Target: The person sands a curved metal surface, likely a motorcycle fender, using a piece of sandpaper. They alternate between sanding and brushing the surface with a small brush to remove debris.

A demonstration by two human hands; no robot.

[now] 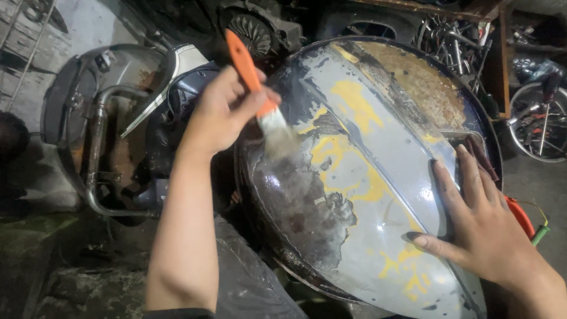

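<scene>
Head view, counted: one panel, one scooter body, two hands, one brush, one wheel.
Panel: one large curved metal body panel (378,177), grey paint flaking over yellow and rust, lying across the middle of the frame; its lower end is cut off by the bottom edge.
Scooter body: one stripped frame (112,124) at left, partly hidden behind the left arm.
Left hand (227,109): fingers clamped together round the orange handle of the paintbrush (260,94), bristles touching the panel's upper left part and blurred.
Right hand (481,218): flat, fingers spread apart, pressing the panel's right side, gripping nothing.
Wheel: one spoked wheel (540,124), cut off at right.
Background clutter: too dark to make out.
</scene>
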